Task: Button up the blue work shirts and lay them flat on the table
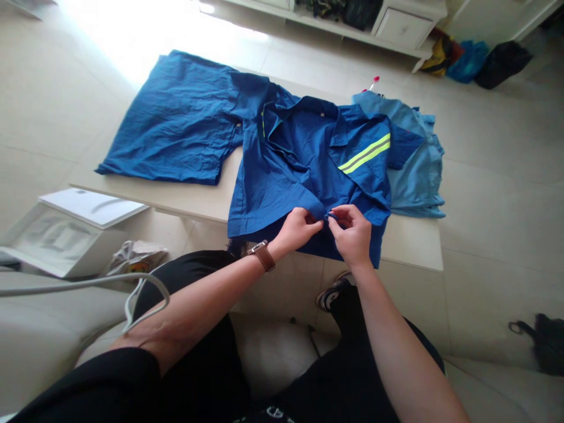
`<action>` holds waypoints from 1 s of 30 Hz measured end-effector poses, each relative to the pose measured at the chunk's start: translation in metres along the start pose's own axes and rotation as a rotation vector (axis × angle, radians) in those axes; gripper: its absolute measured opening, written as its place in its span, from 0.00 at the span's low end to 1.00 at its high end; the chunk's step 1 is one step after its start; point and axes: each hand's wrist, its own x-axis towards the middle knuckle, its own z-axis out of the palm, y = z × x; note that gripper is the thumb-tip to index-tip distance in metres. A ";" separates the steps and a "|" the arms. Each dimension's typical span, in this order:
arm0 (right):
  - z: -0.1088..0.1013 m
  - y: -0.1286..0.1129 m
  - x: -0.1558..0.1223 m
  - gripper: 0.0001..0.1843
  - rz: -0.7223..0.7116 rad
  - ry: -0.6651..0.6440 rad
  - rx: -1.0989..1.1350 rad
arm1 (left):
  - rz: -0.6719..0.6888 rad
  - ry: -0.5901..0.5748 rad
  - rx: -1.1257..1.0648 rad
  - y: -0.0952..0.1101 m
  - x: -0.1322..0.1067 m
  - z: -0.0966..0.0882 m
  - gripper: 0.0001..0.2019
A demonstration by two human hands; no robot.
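Note:
A dark blue work shirt (282,164) with a yellow-green reflective stripe (365,154) lies spread on a low beige table (414,241), one sleeve stretched out to the far left. My left hand (298,228), with a brown-strapped watch on its wrist, pinches the shirt's front edge near the hem. My right hand (350,232) pinches the facing edge right beside it. Both hands meet at the near side of the table, fingers closed on the fabric.
A lighter blue garment (418,170) lies folded under the shirt at the table's right. A white box (66,232) and a crumpled bag (136,255) sit on the floor at left. A white cable (132,288) crosses my lap. A black bag (546,343) lies at right. Bags sit by the far cabinet (405,26).

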 end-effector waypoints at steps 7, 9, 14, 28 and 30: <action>0.000 -0.002 0.001 0.04 -0.002 -0.012 -0.054 | 0.003 0.010 0.057 0.002 -0.003 -0.001 0.13; 0.000 -0.002 0.001 0.04 0.021 -0.048 -0.014 | 0.021 0.000 0.049 0.001 -0.003 -0.003 0.12; 0.000 0.002 0.001 0.07 0.093 -0.057 0.054 | 0.028 -0.083 -0.064 -0.005 0.003 -0.007 0.08; -0.005 -0.001 0.003 0.14 0.012 -0.104 0.027 | -0.045 -0.020 -0.380 0.002 0.006 -0.003 0.06; -0.006 -0.004 0.002 0.14 -0.094 -0.122 -0.062 | -0.050 0.000 -0.370 0.004 0.005 -0.003 0.07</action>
